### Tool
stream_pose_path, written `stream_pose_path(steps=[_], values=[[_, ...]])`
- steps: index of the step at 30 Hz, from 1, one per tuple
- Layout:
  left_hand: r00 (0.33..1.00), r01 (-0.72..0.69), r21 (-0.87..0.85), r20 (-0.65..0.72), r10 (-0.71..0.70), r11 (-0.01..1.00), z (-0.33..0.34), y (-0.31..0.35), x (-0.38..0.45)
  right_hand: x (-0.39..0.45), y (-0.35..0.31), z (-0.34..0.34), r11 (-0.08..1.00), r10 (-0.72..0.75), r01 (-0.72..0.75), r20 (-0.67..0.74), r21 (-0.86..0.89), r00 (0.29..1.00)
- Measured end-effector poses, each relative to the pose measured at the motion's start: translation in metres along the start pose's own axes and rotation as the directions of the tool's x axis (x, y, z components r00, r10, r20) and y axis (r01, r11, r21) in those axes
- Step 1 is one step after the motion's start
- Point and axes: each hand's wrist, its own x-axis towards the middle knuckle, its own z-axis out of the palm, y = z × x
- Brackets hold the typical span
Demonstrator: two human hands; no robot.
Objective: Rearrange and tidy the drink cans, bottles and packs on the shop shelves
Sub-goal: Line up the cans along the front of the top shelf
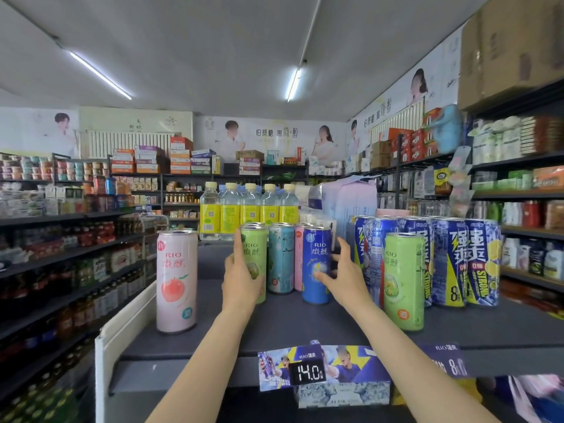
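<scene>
Left hand (241,274) hides green can (254,254) base; right hand (341,274) touches blue can (317,264).

Head view, facing top shelf (305,325), close

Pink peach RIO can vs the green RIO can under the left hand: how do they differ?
The pink peach RIO can stands alone at the shelf's front left, untouched; the green RIO can stands further back in a row of cans, with the left hand wrapped on it. The pink one shows a peach, the green one a green fruit I cannot identify. Both stand upright, slim, RIO-branded.
</scene>
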Motion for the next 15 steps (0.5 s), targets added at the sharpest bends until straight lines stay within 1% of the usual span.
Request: stream_pose_path(steps=[3, 6, 9, 15], values=[[1.000, -0.002, 0.013, -0.011, 0.002, 1.000, 0.0005, 0.0003, -0.0004, 0.0015, 0.0007, -0.0003, 0.998, 0.035, -0.034, -0.018, 0.059, 0.999], [1.000, 0.006, 0.008, -0.018, -0.006, 1.000, 0.0000, 0.0009, -0.0002, 0.0025, 0.0002, -0.0002, 0.996, 0.052, -0.052, 0.007, 0.077, 0.999], [1.000, 0.005, 0.018, -0.018, -0.004, 1.000, 0.0004, 0.0009, -0.0002, 0.0016, -0.0001, -0.0002, 0.995, 0.051, -0.053, 0.025, 0.083, 0.998], [1.000, 0.007, 0.014, -0.021, -0.007, 1.000, 0.0012, -0.0005, 0.0008, 0.0043, 0.0009, 0.0040, 0.996, 0.030, -0.032, 0.019, 0.085, 0.999]])
